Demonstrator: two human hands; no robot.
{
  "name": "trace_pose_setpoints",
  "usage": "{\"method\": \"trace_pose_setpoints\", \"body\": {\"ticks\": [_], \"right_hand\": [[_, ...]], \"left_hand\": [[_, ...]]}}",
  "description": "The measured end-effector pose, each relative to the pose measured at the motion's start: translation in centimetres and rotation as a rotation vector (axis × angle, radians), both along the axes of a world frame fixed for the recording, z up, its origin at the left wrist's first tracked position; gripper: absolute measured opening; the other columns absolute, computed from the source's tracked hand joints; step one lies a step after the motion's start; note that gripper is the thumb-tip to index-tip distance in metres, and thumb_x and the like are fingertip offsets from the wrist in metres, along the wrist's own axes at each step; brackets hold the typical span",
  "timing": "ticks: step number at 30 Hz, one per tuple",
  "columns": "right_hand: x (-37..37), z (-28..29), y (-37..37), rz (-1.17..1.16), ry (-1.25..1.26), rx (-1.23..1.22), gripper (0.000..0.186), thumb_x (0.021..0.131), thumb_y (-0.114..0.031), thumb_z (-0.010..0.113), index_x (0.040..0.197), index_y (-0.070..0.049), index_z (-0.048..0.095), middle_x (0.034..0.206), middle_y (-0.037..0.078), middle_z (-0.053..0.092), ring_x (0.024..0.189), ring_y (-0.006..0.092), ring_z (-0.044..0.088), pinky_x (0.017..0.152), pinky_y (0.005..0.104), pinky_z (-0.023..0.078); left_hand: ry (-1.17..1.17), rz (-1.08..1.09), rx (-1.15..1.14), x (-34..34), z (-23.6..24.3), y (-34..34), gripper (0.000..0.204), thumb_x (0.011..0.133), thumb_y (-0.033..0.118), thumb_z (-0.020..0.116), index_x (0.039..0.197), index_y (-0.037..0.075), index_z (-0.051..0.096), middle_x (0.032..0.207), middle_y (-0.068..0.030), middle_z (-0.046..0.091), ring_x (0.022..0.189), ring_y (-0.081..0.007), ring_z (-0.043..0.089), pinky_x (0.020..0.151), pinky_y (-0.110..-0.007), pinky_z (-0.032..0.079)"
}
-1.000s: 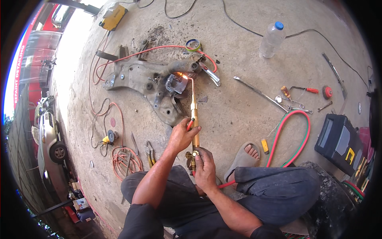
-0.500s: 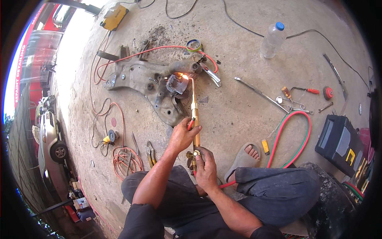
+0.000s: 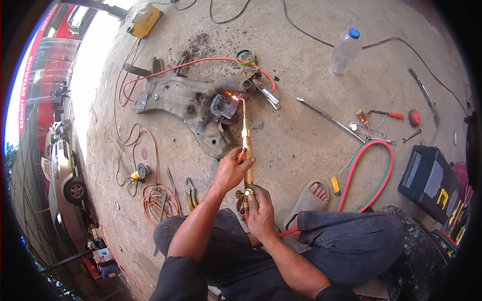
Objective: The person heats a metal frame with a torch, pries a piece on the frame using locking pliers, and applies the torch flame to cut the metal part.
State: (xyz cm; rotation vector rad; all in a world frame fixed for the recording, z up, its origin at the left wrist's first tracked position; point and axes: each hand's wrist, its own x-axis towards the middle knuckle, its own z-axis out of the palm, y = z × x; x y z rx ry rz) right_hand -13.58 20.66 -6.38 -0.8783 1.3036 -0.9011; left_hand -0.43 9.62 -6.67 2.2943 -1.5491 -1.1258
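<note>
Both my hands are on a brass torch [image 3: 248, 170]. My left hand [image 3: 231, 170] grips its upper barrel along with a small red-handled item that I cannot make out; my right hand [image 3: 258, 213] is closed round the lower end by the valve knobs. The bent tip [image 3: 242, 100] glows with flame and sparks against a rusty grey metal subframe [image 3: 173, 98] on the concrete. A rough cut metal bracket [image 3: 223, 106] is just left of the flame, and silver locking pliers [image 3: 268, 98] lie right of it.
Around me are a water bottle [image 3: 345, 52], a long bar [image 3: 324, 115], wrenches [image 3: 379, 138], a black toolbox [image 3: 422, 178], red-green hoses [image 3: 374, 144], coiled cable [image 3: 160, 203], pliers [image 3: 191, 195], a tape roll [image 3: 244, 57], a yellow case [image 3: 144, 21] and a parked car [image 3: 65, 185].
The glow at the torch tip is smaller than half a second ago. The view has shifted very slightly; my hands and the torch stay in nearly the same position.
</note>
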Motion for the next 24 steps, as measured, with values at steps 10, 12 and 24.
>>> {"method": "trace_pose_setpoints", "body": {"ticks": [10, 12, 24], "right_hand": [[-0.06, -0.26, -0.17, 0.007, 0.015, -0.048, 0.029, 0.104, -0.015, 0.050, 0.126, 0.002, 0.058, 0.124, 0.021, 0.056, 0.108, 0.0333, 0.062, 0.091, 0.0401, 0.051], [-0.08, -0.22, -0.22, 0.003, 0.011, -0.050, 0.029, 0.104, -0.015, 0.050, 0.126, 0.002, 0.058, 0.124, 0.021, 0.056, 0.108, 0.0334, 0.062, 0.091, 0.0401, 0.051], [-0.44, 0.43, -0.76, 0.010, 0.009, -0.015, 0.027, 0.102, -0.012, 0.053, 0.125, 0.001, 0.059, 0.122, 0.020, 0.057, 0.107, 0.0323, 0.062, 0.091, 0.0392, 0.051]], "left_hand": [[0.001, 0.011, -0.004, 0.09, -0.38, -0.01, 0.062, 0.086, 0.040, 0.073, 0.126, -0.005, 0.059, 0.103, -0.0279, 0.069, 0.098, -0.0397, 0.069, 0.085, -0.046, 0.051], [0.003, 0.011, -0.008, 0.13, -0.42, -0.03, 0.062, 0.086, 0.040, 0.073, 0.126, -0.005, 0.059, 0.103, -0.0278, 0.069, 0.098, -0.0397, 0.069, 0.085, -0.046, 0.051], [0.003, 0.029, -0.004, -0.03, 0.05, -0.22, 0.062, 0.086, 0.041, 0.073, 0.126, -0.005, 0.060, 0.105, -0.0275, 0.069, 0.100, -0.0394, 0.068, 0.087, -0.045, 0.051]]}}
